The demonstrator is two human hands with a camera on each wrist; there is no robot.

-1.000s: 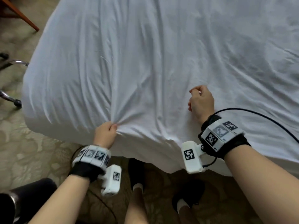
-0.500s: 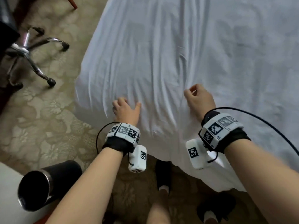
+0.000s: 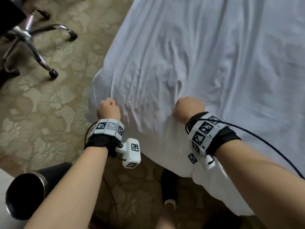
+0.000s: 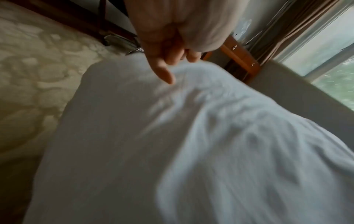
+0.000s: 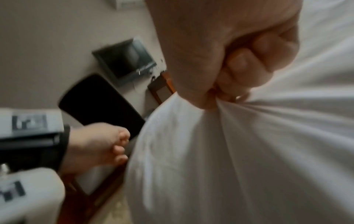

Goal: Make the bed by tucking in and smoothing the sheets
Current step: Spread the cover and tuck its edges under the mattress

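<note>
A wrinkled white sheet (image 3: 214, 63) covers the bed, and its near left corner hangs over the carpet. My left hand (image 3: 108, 108) is a fist at the sheet's left edge. In the left wrist view its curled fingers (image 4: 172, 60) meet a raised peak of the cloth (image 4: 172, 136). My right hand (image 3: 188, 106) is a fist further right on the sheet. In the right wrist view it (image 5: 239, 75) grips a bunch of fabric, and folds (image 5: 249, 151) fan out from the grip. My left hand (image 5: 107, 145) also shows there beside the sheet's edge.
A chrome office chair base (image 3: 29, 40) stands on the patterned carpet (image 3: 41, 113) at the left. A black cylinder (image 3: 28, 192) lies at the bottom left. My foot (image 3: 170, 185) is below the bed corner. A black cable (image 3: 264, 142) runs from my right wrist.
Both hands have gone from loose on the sheet to fists gripping it. The view has swung left, so the bed corner and the chair base sit further right in it.
</note>
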